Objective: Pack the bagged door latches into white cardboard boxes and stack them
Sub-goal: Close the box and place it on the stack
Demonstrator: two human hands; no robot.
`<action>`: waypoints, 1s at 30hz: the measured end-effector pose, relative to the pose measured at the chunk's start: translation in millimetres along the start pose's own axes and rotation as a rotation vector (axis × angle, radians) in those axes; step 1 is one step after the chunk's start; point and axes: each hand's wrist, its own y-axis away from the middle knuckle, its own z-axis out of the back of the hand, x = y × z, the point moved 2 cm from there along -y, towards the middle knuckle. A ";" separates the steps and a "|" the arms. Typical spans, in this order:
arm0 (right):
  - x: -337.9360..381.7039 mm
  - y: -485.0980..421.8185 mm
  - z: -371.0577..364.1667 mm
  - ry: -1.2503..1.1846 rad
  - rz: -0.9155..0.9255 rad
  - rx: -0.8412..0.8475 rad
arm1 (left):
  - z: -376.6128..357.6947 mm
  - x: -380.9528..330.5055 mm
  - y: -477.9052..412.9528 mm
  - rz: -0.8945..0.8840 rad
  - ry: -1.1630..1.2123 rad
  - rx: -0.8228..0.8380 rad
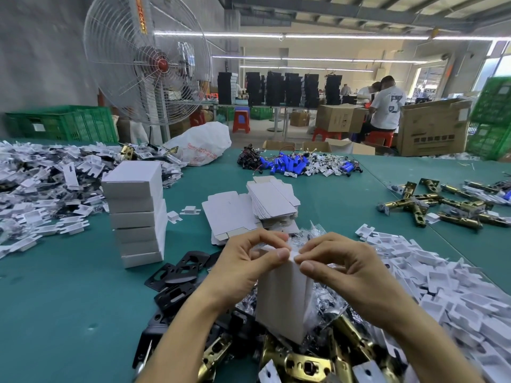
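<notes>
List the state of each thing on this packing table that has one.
Held white box: upright, top flap pinched by both hands.
Left hand: pinching the flap.
Right hand: pinching the flap.
Stack of white boxes: closed, standing in one column.
Flat box blanks: unfolded, piled.
Bagged latches: heaped beneath the hands.

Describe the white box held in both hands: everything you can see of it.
The white box is plain, unprinted cardboard, tall and narrow, with two faces showing, the right one in shade. It stands on end, leaning slightly, above the pile of bagged latches; whether its bottom rests on them is unclear. The left hand and right hand pinch the flap at its top end between thumbs and fingers. Its contents are hidden.
</notes>
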 end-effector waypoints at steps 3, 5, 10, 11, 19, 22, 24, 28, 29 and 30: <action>-2.0 -1.2 -1.1 0.019 0.034 -0.020 | -0.4 0.0 0.2 -0.002 0.030 0.021; -3.3 -1.5 -2.3 0.018 0.051 -0.028 | 0.1 -0.1 0.2 0.005 0.057 0.017; -5.6 1.8 -4.1 0.007 -0.027 0.028 | 1.0 1.1 -0.3 0.039 -0.006 0.009; -6.7 2.7 -3.8 0.009 -0.059 0.048 | 0.9 1.5 -0.3 0.048 -0.021 0.019; -9.5 0.4 -3.4 -0.024 -0.150 -0.049 | 0.6 4.3 0.5 0.044 -0.157 0.002; -4.8 -0.5 -3.7 -0.109 -0.123 -0.109 | -0.5 -2.0 -1.0 -0.012 -0.143 -0.077; 0.9 -1.7 -3.1 -0.177 -0.093 -0.176 | 0.0 -6.4 -1.3 -0.009 -0.085 -0.068; 7.6 -3.3 0.9 -0.388 -0.083 -0.387 | -4.4 -11.5 0.4 0.072 -0.059 0.022; 6.2 -3.7 2.5 -0.440 -0.107 -0.443 | -4.8 -12.2 -0.5 0.081 -0.040 -0.028; 4.7 -4.2 3.1 -0.489 -0.133 -0.481 | -5.1 -13.6 -1.5 0.089 0.015 -0.093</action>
